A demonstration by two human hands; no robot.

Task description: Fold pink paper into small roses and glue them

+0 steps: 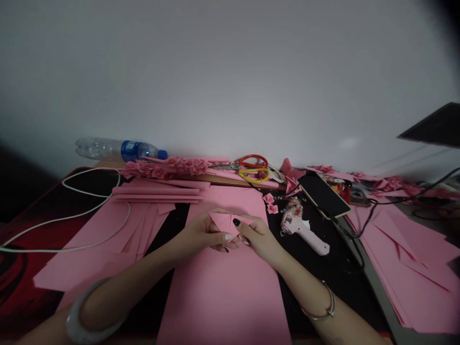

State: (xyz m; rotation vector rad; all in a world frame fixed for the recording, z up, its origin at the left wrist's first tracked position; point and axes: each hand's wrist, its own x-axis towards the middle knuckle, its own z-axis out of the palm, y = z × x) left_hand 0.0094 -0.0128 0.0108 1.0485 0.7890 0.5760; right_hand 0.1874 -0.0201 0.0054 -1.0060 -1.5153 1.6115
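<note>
Both hands hold a small folded piece of pink paper over a long pink sheet on the dark mat. My left hand grips its left side, thumb on the front and fingers behind. My right hand pinches the right side, its dark-nailed thumb resting on the folds near the middle. The fingertips of the two hands are close together below the piece, and some fingers are hidden behind it.
A pink glue gun, small paper roses and a phone lie to the right. Scissors, paper flowers and a plastic bottle line the back. Pink sheets and a white cable lie left; more sheets are at far right.
</note>
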